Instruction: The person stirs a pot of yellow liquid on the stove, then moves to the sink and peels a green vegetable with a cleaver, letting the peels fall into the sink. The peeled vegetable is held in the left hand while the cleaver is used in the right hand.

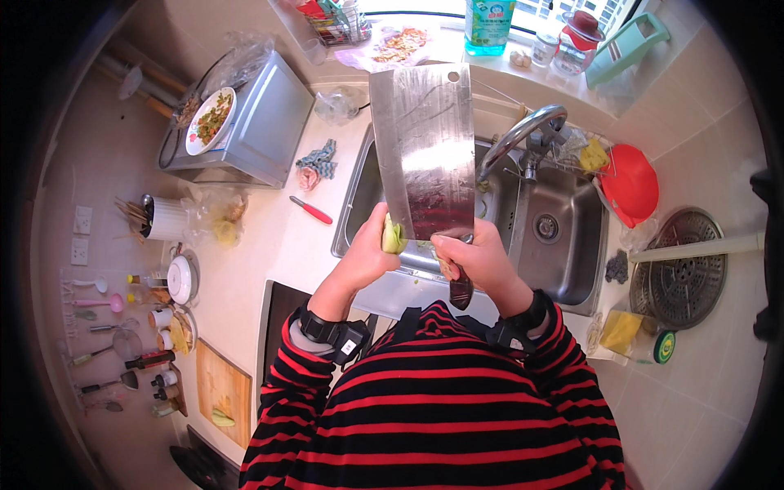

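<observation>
My left hand [366, 252] is closed around a pale green vegetable piece [392, 237], whose tip shows between thumb and fingers. My right hand [481, 254] grips the dark handle of a metal cleaver [425, 147] near the blade's heel. Its broad blade stands up in front of me, above the steel double sink [520, 202], with its edge beside my left hand. A small brownish scrap, too unclear to name, shows by my right fingers. Green scraps lie in the sink behind the blade.
The chrome faucet [520, 135] arches over the sink. A red-handled knife [311, 210] and a crumpled cloth [318, 160] lie left on the counter. A cutting board [223, 392] holds a green vegetable piece [222, 418]. At right are a red basin [631, 184] and steel steamer racks [680, 269].
</observation>
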`<state>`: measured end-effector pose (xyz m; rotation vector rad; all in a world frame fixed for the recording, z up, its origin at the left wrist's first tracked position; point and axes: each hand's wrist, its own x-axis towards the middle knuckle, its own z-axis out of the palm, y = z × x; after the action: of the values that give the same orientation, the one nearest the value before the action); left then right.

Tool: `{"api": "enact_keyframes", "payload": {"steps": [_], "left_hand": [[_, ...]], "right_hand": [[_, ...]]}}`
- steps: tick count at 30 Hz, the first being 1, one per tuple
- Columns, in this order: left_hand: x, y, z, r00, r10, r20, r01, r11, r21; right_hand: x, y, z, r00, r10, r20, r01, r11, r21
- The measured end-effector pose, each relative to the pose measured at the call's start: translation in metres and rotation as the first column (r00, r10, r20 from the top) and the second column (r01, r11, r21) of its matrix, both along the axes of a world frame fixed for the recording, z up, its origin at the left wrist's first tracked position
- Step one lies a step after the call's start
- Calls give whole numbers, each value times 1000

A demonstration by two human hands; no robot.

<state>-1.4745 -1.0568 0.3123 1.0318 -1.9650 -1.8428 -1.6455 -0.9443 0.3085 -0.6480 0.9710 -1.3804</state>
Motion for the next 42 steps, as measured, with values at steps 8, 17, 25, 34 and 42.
{"api": "enact_keyframes", "payload": {"steps": [8, 17, 25, 34, 42], "left_hand": [[3, -1, -8, 975, -13, -220, 104, 909, 405], [-3, -6, -21, 991, 135, -22, -136, 989, -62], [1, -5, -13, 998, 52, 21, -46, 976, -212], [2, 5, -1, 990, 47, -134, -11, 966, 258], [-4, -2, -25, 987, 152, -51, -150, 988, 46]], "right_hand": [[-11, -7, -18, 905, 127, 406, -147, 989, 18], [2, -7, -15, 987, -91, 129, 91, 996, 5], [4, -4, -9, 989, -20, 147, 20, 1000, 1], [-12, -10, -18, 913, 131, 388, -147, 989, 13], [-10, -12, -23, 983, -54, 176, 56, 998, -5]]}}
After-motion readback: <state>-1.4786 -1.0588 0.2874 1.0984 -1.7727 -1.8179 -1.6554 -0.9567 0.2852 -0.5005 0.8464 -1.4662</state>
